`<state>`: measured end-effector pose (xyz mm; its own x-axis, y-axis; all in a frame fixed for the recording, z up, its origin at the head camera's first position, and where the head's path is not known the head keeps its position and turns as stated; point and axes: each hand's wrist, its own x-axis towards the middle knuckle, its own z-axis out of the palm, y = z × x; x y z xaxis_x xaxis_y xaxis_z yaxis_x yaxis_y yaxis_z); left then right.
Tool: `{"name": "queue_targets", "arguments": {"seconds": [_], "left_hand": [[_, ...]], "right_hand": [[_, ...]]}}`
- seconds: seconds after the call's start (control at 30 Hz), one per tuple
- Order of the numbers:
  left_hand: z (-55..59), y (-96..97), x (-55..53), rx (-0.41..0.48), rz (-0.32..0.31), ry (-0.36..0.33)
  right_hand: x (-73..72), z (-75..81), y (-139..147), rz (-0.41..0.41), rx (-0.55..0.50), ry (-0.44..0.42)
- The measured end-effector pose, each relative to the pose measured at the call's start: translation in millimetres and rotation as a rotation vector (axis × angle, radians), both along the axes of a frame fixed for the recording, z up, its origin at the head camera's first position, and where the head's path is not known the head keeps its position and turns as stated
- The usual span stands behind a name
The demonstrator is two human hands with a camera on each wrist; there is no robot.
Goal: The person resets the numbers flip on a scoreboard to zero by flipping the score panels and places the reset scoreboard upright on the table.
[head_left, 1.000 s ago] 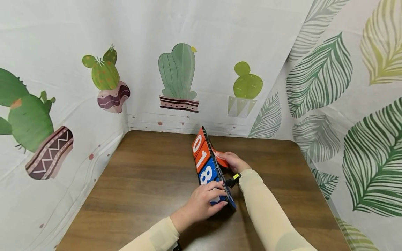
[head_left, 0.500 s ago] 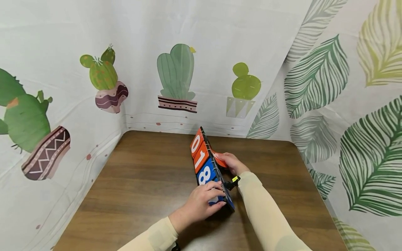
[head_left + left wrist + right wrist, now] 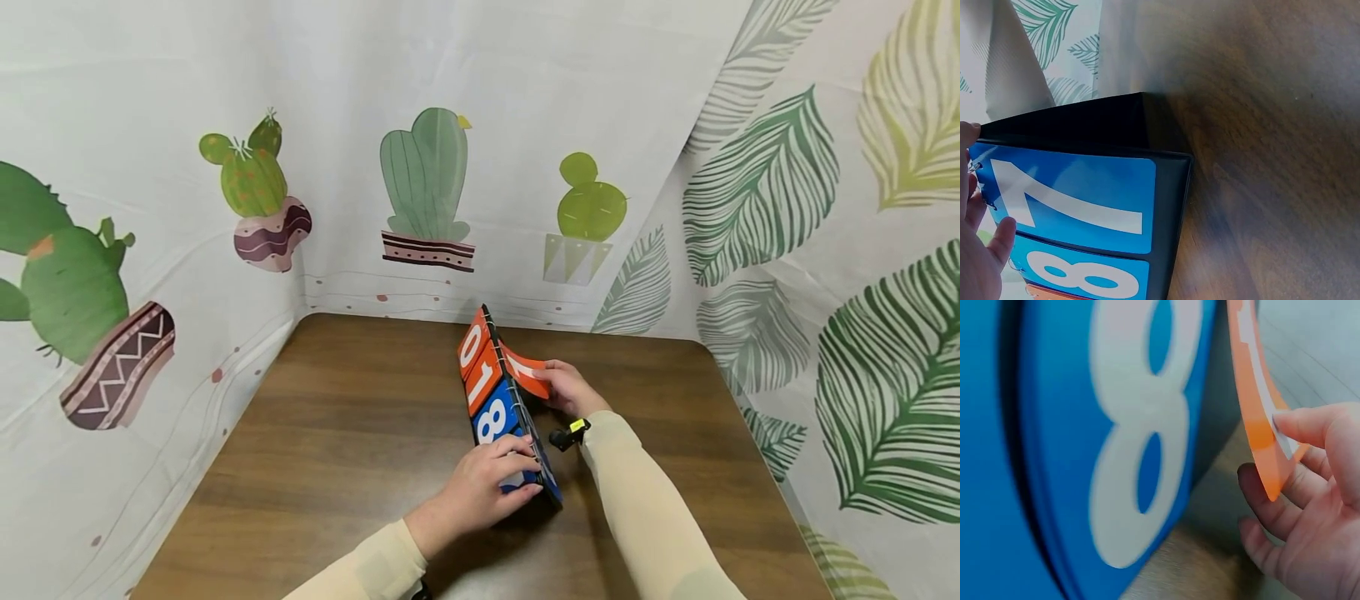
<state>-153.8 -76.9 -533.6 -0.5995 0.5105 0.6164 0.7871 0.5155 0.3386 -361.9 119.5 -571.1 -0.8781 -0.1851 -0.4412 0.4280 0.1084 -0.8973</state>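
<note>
A tent-shaped flip scoreboard (image 3: 486,379) with a black cover stands on the table, running away from me in the head view. On its left face are orange cards reading 0 and 1, a blue 8 card (image 3: 1085,275) and a blue card (image 3: 1085,200) with a large white digit, partly covered by fingers in the head view. My left hand (image 3: 487,492) grips the ringed top ridge at the near end. On the other face, my right hand (image 3: 572,390) pinches the free edge of an orange number card (image 3: 1259,434), which bends outward from the board.
The brown wooden table (image 3: 360,417) surrounds the scoreboard on all sides. Behind it hangs a white curtain (image 3: 337,167) printed with cacti, and a leaf-printed one (image 3: 757,208) hangs at the right.
My right hand has drawn slightly to the right, pulling the orange card farther out so that its white digit shows more. The left hand keeps its place on the ridge.
</note>
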Motion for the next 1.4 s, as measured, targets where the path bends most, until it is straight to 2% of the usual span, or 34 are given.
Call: {"name": "queue_targets", "arguments": {"seconds": [0.2,0.4,0.53,0.7,0.87,1.07,1.23,1.4], "left_hand": [[-0.1,-0.8,0.4,-0.003,0.000,-0.029],[0.1,-1.3,0.8,0.008,-0.006,-0.035],[-1.5,-1.8,1.1,0.015,-0.009,-0.042],[-2.3,-2.4,2.0,0.017,-0.010,-0.049],[-1.5,-2.5,3.0,0.023,-0.005,-0.066],[-2.0,-1.9,1.5,0.027,-0.006,-0.042],[-2.3,-1.7,-0.1,0.015,-0.017,-0.019],[-1.3,-1.9,-0.2,0.009,-0.016,-0.022]], "right_hand": [[-6.5,12.8,15,0.029,0.008,0.021],[-14.7,35.7,29,0.069,-0.059,0.030],[-19.6,55.8,36,0.106,-0.057,0.049],[-23.5,91.5,37,0.117,-0.035,0.073],[-22.7,132.6,26,0.141,-0.014,0.127],[-15.5,173.5,3,0.232,0.081,0.263],[-8.9,194.6,-21,0.300,0.163,0.365],[-2.1,206.8,-50,0.375,0.233,0.432]]}}
